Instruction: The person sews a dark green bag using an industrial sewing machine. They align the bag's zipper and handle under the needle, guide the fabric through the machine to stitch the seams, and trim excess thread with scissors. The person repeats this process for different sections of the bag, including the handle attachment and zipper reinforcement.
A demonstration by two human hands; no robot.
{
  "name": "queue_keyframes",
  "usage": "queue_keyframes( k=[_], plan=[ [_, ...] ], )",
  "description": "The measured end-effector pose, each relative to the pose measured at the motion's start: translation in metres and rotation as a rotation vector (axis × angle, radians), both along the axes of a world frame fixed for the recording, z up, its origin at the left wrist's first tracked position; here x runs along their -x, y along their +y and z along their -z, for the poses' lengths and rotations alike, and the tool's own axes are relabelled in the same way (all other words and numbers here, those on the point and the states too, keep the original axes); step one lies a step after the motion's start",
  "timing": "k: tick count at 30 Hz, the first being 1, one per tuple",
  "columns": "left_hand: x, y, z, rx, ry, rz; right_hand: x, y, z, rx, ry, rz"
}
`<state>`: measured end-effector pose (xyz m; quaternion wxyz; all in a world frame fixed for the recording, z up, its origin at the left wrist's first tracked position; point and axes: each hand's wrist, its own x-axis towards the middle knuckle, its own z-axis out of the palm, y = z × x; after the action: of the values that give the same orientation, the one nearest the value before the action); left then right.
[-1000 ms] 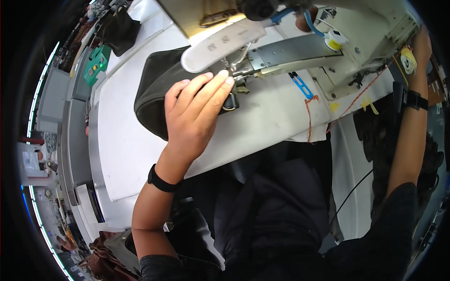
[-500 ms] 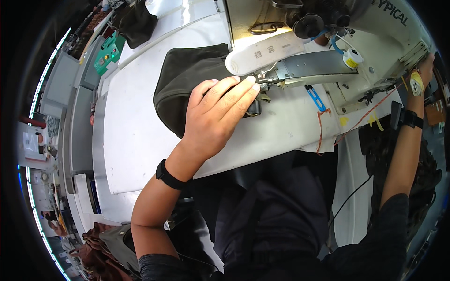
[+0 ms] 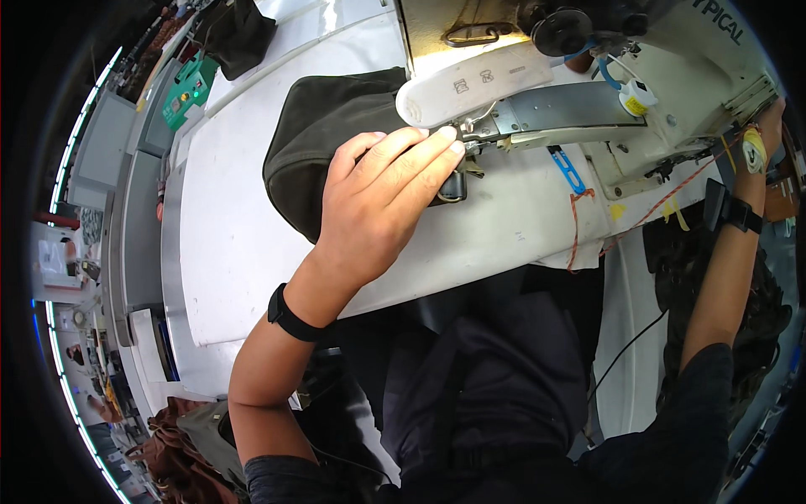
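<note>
The left hand (image 3: 378, 197) is pressing flat, fingers extended, on the dark fabric (image 3: 323, 139) lying at 11 o'clock under the sewing machine (image 3: 537, 109); stitching looks underway. The right hand (image 3: 756, 147) is reaching to 2 o'clock, grip unclear.

The left hand (image 3: 378, 197) lies flat, fingers together, on a dark green fabric piece (image 3: 323, 126) spread over the white tabletop (image 3: 243, 244), fingertips just beside the sewing machine (image 3: 588, 76) and its needle area. The right hand (image 3: 756, 143) reaches up at the machine's far right end, wrist banded in black.
</note>
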<state>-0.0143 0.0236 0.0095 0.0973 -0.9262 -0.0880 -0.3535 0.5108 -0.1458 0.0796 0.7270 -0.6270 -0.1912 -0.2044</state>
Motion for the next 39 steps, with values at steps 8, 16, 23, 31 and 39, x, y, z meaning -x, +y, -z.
queue_keyframes(
  k=[8,16,23,31,39],
  plan=[
    [-0.002,-0.002,0.0,0.031,-0.008,0.014,-0.109,-0.032,0.02,0.44,-0.337,0.256],
    [-0.002,-0.005,0.002,0.034,-0.038,-0.004,-0.068,-0.036,-0.019,0.319,-0.14,0.116],
    [-0.003,-0.003,0.002,0.07,-0.029,0.025,-0.041,-0.011,0.004,-0.062,0.033,-0.085],
    [0.0,-0.006,0.003,0.115,-0.053,0.023,-0.061,-0.011,0.003,-0.05,0.133,-0.115],
    [-0.013,-0.011,0.004,0.142,-0.101,0.045,-0.202,-0.032,-0.142,0.805,-0.435,0.04]
  ],
)
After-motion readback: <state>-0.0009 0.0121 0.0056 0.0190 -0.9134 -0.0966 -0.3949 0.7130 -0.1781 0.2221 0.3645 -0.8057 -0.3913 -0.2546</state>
